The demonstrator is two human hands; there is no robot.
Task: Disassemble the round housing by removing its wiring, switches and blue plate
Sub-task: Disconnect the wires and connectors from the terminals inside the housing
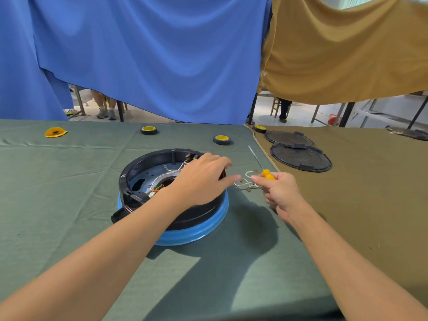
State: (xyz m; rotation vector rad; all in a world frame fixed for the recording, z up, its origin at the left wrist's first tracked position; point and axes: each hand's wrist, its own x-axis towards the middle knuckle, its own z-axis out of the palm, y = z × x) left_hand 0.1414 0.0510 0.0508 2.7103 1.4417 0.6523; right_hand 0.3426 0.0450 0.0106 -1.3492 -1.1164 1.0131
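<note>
The round black housing (139,167) stands on its blue base ring (203,230) on the green cloth. Inside it lies a blue-grey plate (150,177) with white, red and yellow wires (159,188). My left hand (201,179) rests over the housing's right rim, fingers stretched toward the right. My right hand (280,191) grips a yellow-handled screwdriver (267,173), its shaft pointing up and away, and also pinches a loose bundle of white wires with metal terminals (246,183) just right of the housing.
Two black tape rolls with yellow cores (148,130) (222,139) lie behind the housing, a third (259,128) at the cloth seam. Two black round covers (300,157) lie on the brown cloth at right. A yellow cap (55,132) sits far left. Curtains hang behind.
</note>
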